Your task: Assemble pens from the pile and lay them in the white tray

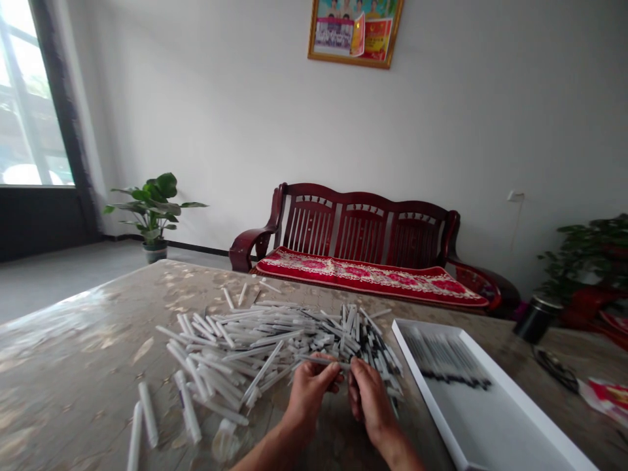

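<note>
A big heap of white pen barrels and caps (pixel 255 347) lies spread over the table (pixel 73 366). Just in front of the heap, my left hand (pixel 310 387) and my right hand (pixel 369 394) are together, fingers pinched on one thin white pen (pixel 320 360) held level between them. The left hand grips its middle and the right hand its right end. A white tray (pixel 490 418) to the right holds several finished pens with dark tips (pixel 444 360).
A few loose white tubes (pixel 147 415) lie at the front left. A dark cylindrical can (pixel 536 318), black scissors (pixel 557 369) and a red packet (pixel 608 398) sit at the right. Behind the table stand a red wooden bench (pixel 363 252) and potted plants (pixel 153 210).
</note>
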`<state>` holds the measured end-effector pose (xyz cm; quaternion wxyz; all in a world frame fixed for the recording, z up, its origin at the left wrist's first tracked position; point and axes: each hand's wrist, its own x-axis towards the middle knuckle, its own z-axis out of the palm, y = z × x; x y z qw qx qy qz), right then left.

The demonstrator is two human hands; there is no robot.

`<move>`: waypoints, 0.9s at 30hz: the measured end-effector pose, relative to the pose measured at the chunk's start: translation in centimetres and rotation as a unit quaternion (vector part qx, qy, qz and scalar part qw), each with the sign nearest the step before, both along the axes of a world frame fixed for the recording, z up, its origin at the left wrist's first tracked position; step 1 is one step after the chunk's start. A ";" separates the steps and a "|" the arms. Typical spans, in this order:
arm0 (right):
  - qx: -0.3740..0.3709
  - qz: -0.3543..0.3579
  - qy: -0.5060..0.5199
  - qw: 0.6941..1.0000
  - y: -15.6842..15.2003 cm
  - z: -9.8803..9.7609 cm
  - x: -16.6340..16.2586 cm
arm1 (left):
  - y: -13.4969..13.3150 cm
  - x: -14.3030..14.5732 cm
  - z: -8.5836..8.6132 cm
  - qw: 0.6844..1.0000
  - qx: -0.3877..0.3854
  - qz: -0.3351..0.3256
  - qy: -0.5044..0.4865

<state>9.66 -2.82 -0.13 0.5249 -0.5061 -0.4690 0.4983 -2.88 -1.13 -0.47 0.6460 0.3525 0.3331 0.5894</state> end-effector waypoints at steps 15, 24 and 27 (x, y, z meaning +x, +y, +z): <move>0.052 0.026 -0.100 0.993 0.9 0.8 2.7 | -0.4 -1.4 0.0 0.936 -0.119 -0.332 -0.006; 0.084 -0.086 -0.546 0.829 1.4 2.0 9.5 | 1.3 -1.2 0.3 0.978 -0.151 -0.080 -0.120; 0.061 -0.061 -0.634 0.769 1.1 1.7 9.2 | 1.5 -1.1 0.0 0.980 -0.150 -0.027 -0.128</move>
